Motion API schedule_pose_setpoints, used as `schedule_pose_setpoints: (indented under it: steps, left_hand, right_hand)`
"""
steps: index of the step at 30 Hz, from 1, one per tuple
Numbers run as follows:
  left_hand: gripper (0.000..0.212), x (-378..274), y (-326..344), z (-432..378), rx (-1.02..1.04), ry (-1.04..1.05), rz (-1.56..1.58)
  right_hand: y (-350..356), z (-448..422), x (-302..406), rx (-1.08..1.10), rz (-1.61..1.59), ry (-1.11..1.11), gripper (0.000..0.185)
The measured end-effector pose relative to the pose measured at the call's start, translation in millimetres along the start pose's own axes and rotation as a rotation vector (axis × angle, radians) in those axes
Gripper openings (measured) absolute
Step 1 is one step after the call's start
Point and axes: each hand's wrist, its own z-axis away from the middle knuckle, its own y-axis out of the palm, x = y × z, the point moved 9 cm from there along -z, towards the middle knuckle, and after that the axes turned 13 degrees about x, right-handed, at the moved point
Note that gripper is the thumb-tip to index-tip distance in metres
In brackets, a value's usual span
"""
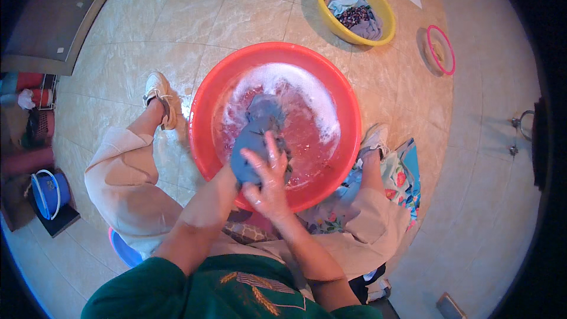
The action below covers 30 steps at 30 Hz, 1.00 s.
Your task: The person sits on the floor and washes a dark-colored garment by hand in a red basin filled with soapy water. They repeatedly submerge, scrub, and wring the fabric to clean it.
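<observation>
A wet blue-grey cloth (254, 148) is bunched over a large red plastic basin (350, 124), its far end trailing into soapy water (305, 150). My left hand reaches in from the left up to the wrist (229, 184); the cloth covers the hand itself, so its fingers are hidden. On top of the cloth lies my right hand (268, 181), fingers spread apart and wet with suds. White foam (283, 73) lines the far and right inner side of the basin.
A yellow basin (390, 13) of clothes stands at the far right, near a small pink-rimmed basket (452, 53). Flowered fabric (398, 181) lies by my right leg. On the left are a blue bucket (55, 195) and a rack (48, 93). A tap (516, 122) juts from the right wall.
</observation>
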Motion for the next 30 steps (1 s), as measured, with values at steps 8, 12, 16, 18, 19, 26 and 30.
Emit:
schedule_pose_setpoints:
  steps: [8,12,16,18,19,26,30]
  left_hand:
    - [0.039,-24.3,-9.0,0.4,-0.336,0.222,-0.105]
    - [0.022,-31.9,29.8,-0.6,-0.516,0.239,-0.647]
    - [0.036,-59.5,20.4,-15.3,-0.412,0.039,-0.908]
    - [0.040,-71.0,-23.7,8.0,-0.568,0.082,-0.910]
    - [0.044,-74.4,-47.8,25.3,-0.707,0.204,-0.884]
    - [0.051,-31.7,-216.7,96.9,-0.898,0.090,-0.375]
    - [0.052,-31.4,-157.8,66.2,-0.898,0.197,-0.245]
  right_hand:
    - [4.0,-43.3,-57.8,-0.314,0.257,0.159,0.026]
    - [17.1,-38.5,-246.7,-0.192,-0.295,0.739,0.034]
    - [37.4,6.6,-332.6,-0.133,-0.021,0.808,0.053]
    - [24.3,24.2,-305.4,-0.109,0.121,1.086,0.063]
    - [9.2,16.0,-287.9,-0.118,0.202,1.199,0.069]
    - [97.0,-10.6,-295.3,0.432,0.594,0.555,0.063]
    - [51.3,29.1,-362.6,0.004,0.145,0.975,0.032]
